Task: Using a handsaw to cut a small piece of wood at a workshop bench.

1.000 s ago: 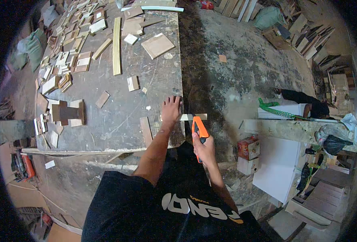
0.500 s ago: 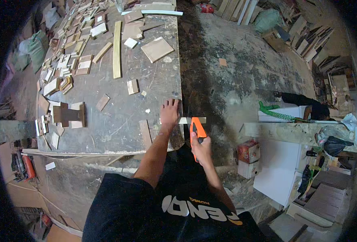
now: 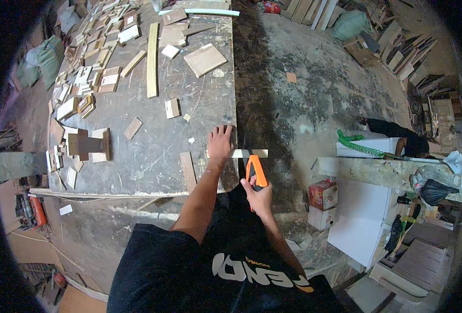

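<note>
A narrow pale wood strip (image 3: pixel 259 153) juts out past the right edge of the worktable (image 3: pixel 158 161). My left hand (image 3: pixel 221 143) lies flat over its table end, fingers stretched forward and a little apart, pressing it down. In my right hand (image 3: pixel 259 199), fingers wrapped round the grip, is a hand saw (image 3: pixel 259 175) with an orange and black handle. The saw sits just beyond the table edge at the overhanging strip, and its dark blade is hard to make out. A flat brown wood piece (image 3: pixel 188 172) lies left of my left forearm.
Many wood offcuts (image 3: pixel 98 78) cover the table's far left, with a long yellowish strip (image 3: pixel 153 60) nearer its middle. To the right, a person (image 3: pixel 398 130) bends near a green coiled hose (image 3: pixel 356 146). Boxes (image 3: pixel 322 203) stand on the floor at right.
My right hand has drawn the saw slightly back toward me, so more of the strip shows ahead of the handle. My left hand stays in place on the strip.
</note>
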The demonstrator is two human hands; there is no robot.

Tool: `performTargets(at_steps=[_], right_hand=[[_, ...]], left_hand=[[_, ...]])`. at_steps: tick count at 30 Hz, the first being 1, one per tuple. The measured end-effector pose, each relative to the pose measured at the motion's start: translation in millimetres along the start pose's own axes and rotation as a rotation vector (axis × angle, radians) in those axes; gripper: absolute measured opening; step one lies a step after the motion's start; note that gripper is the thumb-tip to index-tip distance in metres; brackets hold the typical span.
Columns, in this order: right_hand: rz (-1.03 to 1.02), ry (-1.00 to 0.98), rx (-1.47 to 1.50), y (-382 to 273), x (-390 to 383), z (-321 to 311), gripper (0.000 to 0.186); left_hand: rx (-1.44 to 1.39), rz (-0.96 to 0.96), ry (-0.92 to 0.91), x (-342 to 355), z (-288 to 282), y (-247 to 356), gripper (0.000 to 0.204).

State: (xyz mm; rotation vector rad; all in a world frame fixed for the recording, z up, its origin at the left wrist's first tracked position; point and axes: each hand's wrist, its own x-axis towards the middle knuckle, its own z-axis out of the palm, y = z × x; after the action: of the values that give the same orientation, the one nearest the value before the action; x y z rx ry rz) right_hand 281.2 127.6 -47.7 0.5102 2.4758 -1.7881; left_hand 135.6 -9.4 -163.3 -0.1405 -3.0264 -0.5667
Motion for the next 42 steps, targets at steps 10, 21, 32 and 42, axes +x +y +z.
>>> performTargets(at_steps=[10,21,32,42], right_hand=[[-0.081,0.006,-0.048,-7.6,15.9,12.2,0.032],[0.01,0.019,-0.093,16.9,18.5,7.6,0.035],[-0.038,-0.005,-0.014,-5.4,16.5,-1.0,0.038],[0.032,-0.101,-0.059,-9.0,15.1,-7.1,0.036]], left_hand=[[-0.004,-0.007,0.001,-0.7,2.5,-5.6,0.057],[0.035,-0.011,-0.035,0.2,5.7,-3.1,0.061],[-0.056,-0.002,-0.026,2.2,-2.1,1.7,0.049],[-0.179,0.013,0.151,-2.8,20.3,-10.5,0.025]])
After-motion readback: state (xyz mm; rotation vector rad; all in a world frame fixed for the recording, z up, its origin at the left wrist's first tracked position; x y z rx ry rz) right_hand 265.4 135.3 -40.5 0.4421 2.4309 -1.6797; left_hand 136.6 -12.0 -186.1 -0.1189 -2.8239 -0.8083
